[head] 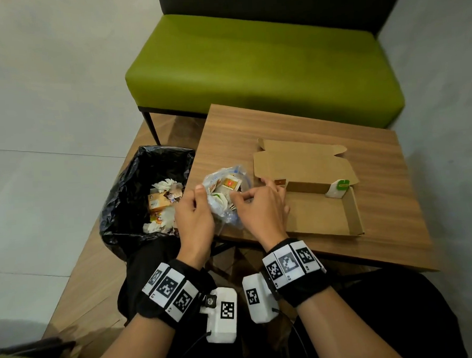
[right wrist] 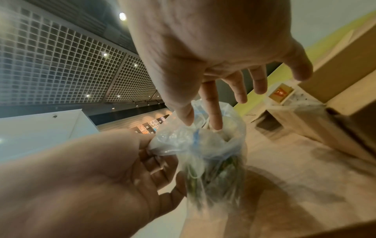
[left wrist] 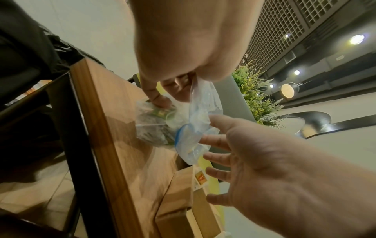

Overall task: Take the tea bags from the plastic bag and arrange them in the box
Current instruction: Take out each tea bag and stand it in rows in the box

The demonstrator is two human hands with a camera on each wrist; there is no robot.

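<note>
The wrist bands with black-and-white markers (head: 168, 287) sit nearest in the head view, one on each forearm, each with a small white camera unit (head: 219, 315) beside it. Just beyond them the left hand (head: 194, 216) grips the gathered edge of the plastic bag (head: 224, 190), its fingers (right wrist: 160, 167) curled around a bunch of the clear film while the thumb points up along the bag's side. The right hand (head: 261, 207) is at the bag's mouth: thumb and forefinger reach down into the opening, and the other fingers (left wrist: 215, 157) are spread and loose above it; whether the two inner fingers have closed on anything cannot be told from these views. The plastic bag stands at the near left part of the tabletop (head: 379, 171), close to its edge, with a blue zip strip along its rim and several tea bags (head: 231, 184) showing through the film, one with a yellow-and-red label. The box (head: 324, 209), flat brown cardboard with its lid folded back, lies just right of the bag, and the right hand overlaps its left end. One tea bag with a green tag (head: 339, 188) lies in the far right corner of the box. A bin lined in black plastic (head: 137, 189), holding crumpled paper and wrappers, stands on the floor left of the tabletop, and a green bench seat (head: 264, 65) stands beyond.
</note>
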